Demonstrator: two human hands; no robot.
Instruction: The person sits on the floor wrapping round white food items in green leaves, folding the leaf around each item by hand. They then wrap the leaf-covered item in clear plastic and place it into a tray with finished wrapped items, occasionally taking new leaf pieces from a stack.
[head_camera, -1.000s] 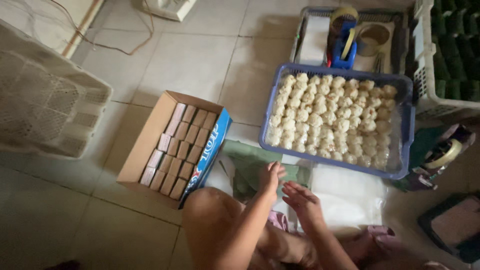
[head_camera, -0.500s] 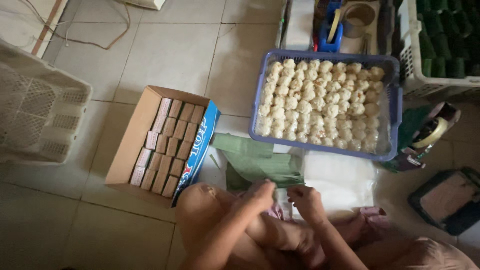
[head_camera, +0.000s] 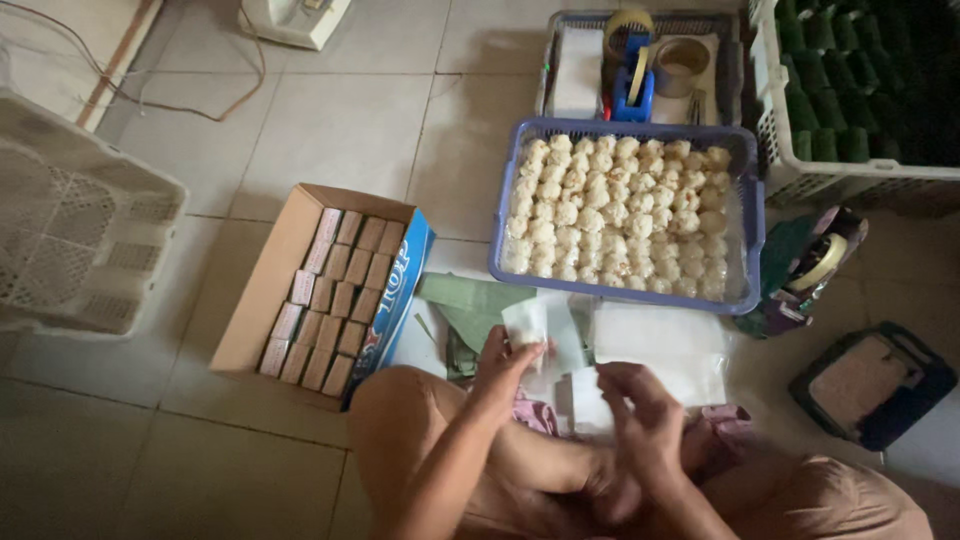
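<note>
Left hand (head_camera: 503, 372) is pinching a small white plastic bag (head_camera: 526, 322); right hand (head_camera: 640, 415) is curling loosely beside it, grasp unclear. At twelve o'clock, a blue plastic basket (head_camera: 745, 240) is holding pale lumpy balls (head_camera: 620, 215); at ten o'clock, a cardboard box (head_camera: 268, 290) is holding brown rectangular packets (head_camera: 335, 295).

The left hand (head_camera: 505, 365) pinches a small white sheet (head_camera: 527, 322) between fingers and thumb, lifted just above the lap, while the right hand (head_camera: 640, 412) curls close beside it over a stack of white sheets (head_camera: 660, 345) lying on the tiled floor (head_camera: 330, 130). Just beyond both hands stands a blue basket (head_camera: 745, 250) filled with pale round pieces (head_camera: 615, 215), and green leaves (head_camera: 470, 300) lie under the left hand's fingertips. To the left of the left hand sits an open cardboard box (head_camera: 270, 290) packed with rows of small brown packets (head_camera: 335, 295).
</note>
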